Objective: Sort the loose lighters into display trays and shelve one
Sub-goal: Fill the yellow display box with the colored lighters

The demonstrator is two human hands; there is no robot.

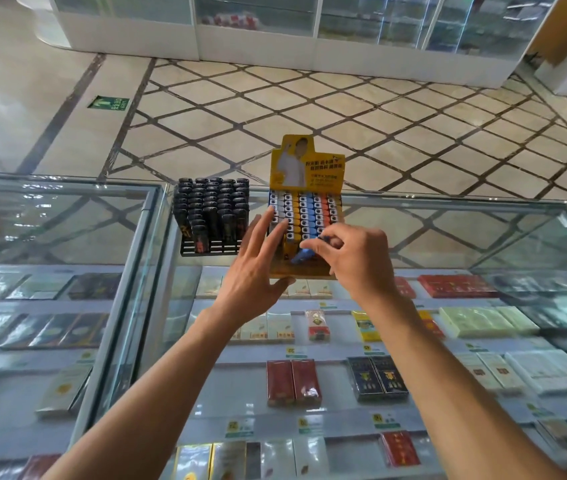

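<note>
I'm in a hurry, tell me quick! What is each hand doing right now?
Left hand: open, fingers straight against the yellow tray.
Right hand: pinching a blue lighter.

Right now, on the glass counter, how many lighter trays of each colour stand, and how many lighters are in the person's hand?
Black tray: 1
Yellow tray: 1
Blue lighter, pinched in the right hand: 1
Total: 3

Cigarette packs point(294, 382) under glass counter point(441, 244); exit sign point(109, 102) on floor point(275, 98).
</note>
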